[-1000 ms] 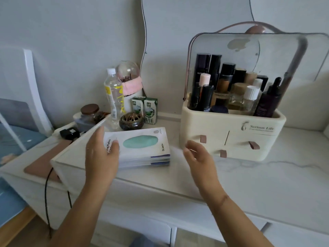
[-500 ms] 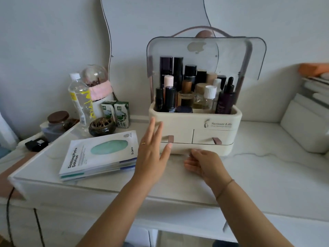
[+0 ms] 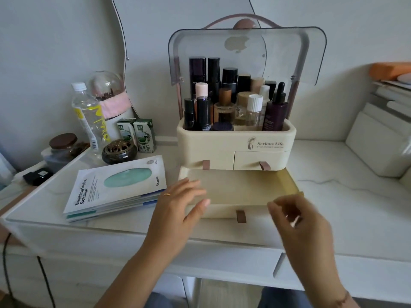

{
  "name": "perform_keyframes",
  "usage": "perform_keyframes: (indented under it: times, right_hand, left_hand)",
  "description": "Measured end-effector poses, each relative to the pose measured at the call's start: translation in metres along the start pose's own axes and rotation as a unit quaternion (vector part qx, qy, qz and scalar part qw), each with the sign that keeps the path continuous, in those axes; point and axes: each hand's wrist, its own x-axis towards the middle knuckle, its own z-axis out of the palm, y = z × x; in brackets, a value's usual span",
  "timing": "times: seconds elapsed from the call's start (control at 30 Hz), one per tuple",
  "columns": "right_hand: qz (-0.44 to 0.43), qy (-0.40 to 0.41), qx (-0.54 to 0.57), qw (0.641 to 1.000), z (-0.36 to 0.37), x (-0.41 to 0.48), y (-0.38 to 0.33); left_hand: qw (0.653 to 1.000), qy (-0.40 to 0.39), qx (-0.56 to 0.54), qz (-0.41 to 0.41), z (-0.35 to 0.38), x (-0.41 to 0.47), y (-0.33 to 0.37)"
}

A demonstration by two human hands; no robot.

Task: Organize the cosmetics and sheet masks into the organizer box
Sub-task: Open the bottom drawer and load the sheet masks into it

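Note:
A cream organizer box [image 3: 206, 150] stands on the white table with its clear lid [image 3: 244, 50] raised. Several cosmetics bottles [image 3: 233, 103] stand upright in its top tray. Its wide bottom drawer [image 3: 235, 190] is pulled out and looks empty inside. A stack of sheet masks [image 3: 115, 190] lies flat to the left of the drawer. My left hand [image 3: 178, 210] hovers with fingers spread over the drawer's front left corner, beside the masks. My right hand [image 3: 298, 221] is blurred near the drawer's front right corner, fingers curled, with nothing visible in it.
To the left of the box stand a water bottle [image 3: 89, 116], two small milk cartons [image 3: 139, 135], a dark round burner [image 3: 119, 151], a lidded jar [image 3: 63, 144] and a glass dome [image 3: 106, 90]. White boxes [image 3: 378, 138] sit at the right. A mirror edge [image 3: 124, 41] leans on the wall behind.
The bottom drawer has come out from shut to fully pulled toward me. My left hand has left the sheet masks and moved right to the drawer. My right hand drew back from the drawer front.

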Motion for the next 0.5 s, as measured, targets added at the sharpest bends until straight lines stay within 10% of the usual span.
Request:
perform_keyframes:
  times: [0.5]
  right_hand:
    - [-0.065, -0.029, -0.082, 0.994, -0.005, 0.011, 0.032]
  left_hand:
    - [1.0, 0.021, 0.008, 0.005, -0.013, -0.018, 0.003]
